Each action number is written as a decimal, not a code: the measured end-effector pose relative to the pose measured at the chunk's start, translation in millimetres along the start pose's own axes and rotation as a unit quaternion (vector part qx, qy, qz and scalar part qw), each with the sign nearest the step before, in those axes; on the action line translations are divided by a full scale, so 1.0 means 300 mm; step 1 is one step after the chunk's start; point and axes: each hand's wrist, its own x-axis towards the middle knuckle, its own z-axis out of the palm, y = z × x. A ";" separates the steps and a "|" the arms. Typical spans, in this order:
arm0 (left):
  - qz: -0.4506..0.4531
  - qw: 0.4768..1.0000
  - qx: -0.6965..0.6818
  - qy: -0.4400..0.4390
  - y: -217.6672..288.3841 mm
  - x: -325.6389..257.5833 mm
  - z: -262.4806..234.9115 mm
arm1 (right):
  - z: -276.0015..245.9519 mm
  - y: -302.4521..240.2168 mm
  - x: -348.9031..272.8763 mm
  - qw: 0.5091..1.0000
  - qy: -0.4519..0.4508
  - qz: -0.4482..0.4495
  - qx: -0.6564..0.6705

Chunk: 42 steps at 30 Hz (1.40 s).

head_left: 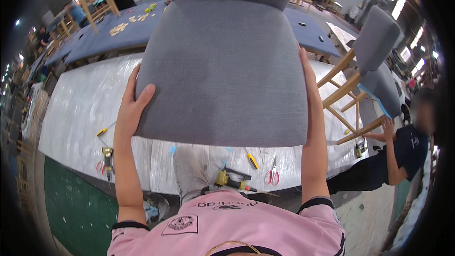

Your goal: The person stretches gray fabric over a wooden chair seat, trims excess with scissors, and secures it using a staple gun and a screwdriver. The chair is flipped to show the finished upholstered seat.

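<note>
A grey upholstered chair (222, 71) fills the middle of the view, its seat toward me and its backrest at the far end; its legs are hidden. My left hand (134, 104) grips the left edge of the seat, thumb on the top fabric and fingers out of sight along the side. At the opposite edge, my right hand (306, 68) presses against the seat's side, most of its fingers hidden. Below the seat's near edge lie a yellow-green air staple gun (223, 178), a yellow-handled tool (252, 161) and red-handled scissors (272, 176).
A plastic-covered table (80, 114) spreads under the chair, with another air tool (107, 157) at left. Beyond stands a blue-topped bench (109, 42) with small wooden pieces (118, 29). At right, a co-worker (403, 156) touches a tilted grey chair with wooden legs (348, 83).
</note>
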 end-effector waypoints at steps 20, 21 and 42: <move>-0.037 0.999 -0.004 -0.013 0.014 0.106 0.008 | -0.080 0.677 -0.293 0.942 0.043 -0.023 0.332; -0.053 0.998 -0.015 -0.020 0.014 0.123 0.010 | -0.059 0.707 -0.262 0.940 0.036 -0.025 0.339; -0.052 0.874 -0.481 -0.033 -0.933 -0.142 0.013 | 0.129 0.915 -0.476 0.880 0.101 -0.018 0.463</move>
